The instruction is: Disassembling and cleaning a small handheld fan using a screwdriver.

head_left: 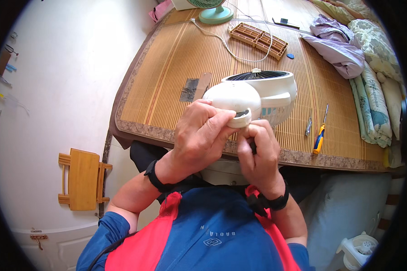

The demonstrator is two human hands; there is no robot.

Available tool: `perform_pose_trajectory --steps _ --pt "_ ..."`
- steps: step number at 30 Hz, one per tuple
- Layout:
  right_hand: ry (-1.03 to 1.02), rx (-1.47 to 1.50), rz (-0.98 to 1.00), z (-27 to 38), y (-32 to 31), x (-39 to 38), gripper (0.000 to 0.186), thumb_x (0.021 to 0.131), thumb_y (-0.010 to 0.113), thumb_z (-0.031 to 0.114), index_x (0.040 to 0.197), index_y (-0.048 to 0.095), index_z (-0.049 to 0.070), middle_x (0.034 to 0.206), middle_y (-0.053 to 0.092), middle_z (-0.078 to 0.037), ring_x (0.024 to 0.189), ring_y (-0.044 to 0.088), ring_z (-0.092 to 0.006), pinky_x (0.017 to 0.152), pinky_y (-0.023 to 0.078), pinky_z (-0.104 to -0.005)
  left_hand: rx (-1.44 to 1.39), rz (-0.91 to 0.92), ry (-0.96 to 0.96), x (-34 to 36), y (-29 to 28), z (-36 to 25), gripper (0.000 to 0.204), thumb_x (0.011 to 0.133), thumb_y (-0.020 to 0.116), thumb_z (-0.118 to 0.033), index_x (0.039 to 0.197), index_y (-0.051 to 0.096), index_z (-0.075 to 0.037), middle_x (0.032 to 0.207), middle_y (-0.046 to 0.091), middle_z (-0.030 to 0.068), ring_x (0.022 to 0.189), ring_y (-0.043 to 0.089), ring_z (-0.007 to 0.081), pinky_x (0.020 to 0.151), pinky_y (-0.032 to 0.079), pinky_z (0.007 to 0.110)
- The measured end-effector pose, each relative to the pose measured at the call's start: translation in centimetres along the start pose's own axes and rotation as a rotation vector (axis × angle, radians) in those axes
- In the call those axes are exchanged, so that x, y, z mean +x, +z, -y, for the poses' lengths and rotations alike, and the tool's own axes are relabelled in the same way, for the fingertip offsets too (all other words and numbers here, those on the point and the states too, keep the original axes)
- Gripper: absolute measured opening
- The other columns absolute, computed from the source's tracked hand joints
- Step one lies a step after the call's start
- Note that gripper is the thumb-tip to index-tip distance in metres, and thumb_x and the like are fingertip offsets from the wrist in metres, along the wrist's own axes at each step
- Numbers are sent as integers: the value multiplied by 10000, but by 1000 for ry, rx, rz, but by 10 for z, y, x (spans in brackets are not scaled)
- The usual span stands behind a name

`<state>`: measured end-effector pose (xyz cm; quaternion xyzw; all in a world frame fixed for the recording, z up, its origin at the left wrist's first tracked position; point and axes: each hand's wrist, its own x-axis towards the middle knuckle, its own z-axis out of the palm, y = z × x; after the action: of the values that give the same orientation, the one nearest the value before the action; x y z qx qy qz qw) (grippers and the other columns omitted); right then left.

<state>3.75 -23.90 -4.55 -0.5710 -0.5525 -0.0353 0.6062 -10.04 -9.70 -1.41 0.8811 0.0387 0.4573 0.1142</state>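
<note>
A white electric fan lies on its side on the bamboo mat in front of me. Its rounded white base points toward my body. My left hand is closed around the near edge of this base, thumb and fingers at a small curved white piece beside a dark opening. Just right of that piece, my right hand has its fingers pinched together. Something small and dark shows between them, too hidden to name. Right of the fan lie a blue-and-yellow screwdriver and a slim metal tool.
The bamboo mat covers the bed. Farther off are a brown plastic rack, a white cable, a green fan and a blue pick. Folded bedding lines the right. A wooden stool stands at left.
</note>
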Motion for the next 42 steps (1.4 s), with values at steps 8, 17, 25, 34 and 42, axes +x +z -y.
perform_pose_trajectory --steps 8,17,25,34,42 --pt "771 818 -23 6 -26 -16 76 1095 599 70 1031 625 39 862 556 10 710 492 -58 614 398 -250 -89 119 44 19 -5 -3 489 845 952 -73 1306 791 -55 1191 769 147 1096 739 350 1041 605 530" --pt "666 552 -71 18 -31 -9 108 1102 541 116 1061 624 59 757 493 45 598 372 -36 544 285 -249 112 303 92 29 18 3 867 839 936 -273 1636 613 -161 1699 540 183 1532 514 432 1230 411 590" --pt "819 713 -63 41 -30 -9 125 1086 551 141 1010 599 54 758 530 15 563 382 -53 522 309 -263 183 260 104 23 29 6 824 861 903 -267 1623 617 -130 1646 603 123 1487 555 397 1160 430 544" --pt "658 1319 34 97 -78 28 244 927 649 176 783 507 40 766 543 -110 542 388 -128 488 335 -293 214 204 99 -26 30 28 664 945 775 -91 1586 602 -113 1614 629 114 1437 604 403 1212 431 580" --pt "876 837 38 36 -69 18 144 978 620 123 969 595 -19 967 625 -133 568 439 -107 488 356 -265 154 148 25 -61 33 36 686 947 736 -99 1617 593 -143 1604 573 165 1491 552 411 1242 408 592"
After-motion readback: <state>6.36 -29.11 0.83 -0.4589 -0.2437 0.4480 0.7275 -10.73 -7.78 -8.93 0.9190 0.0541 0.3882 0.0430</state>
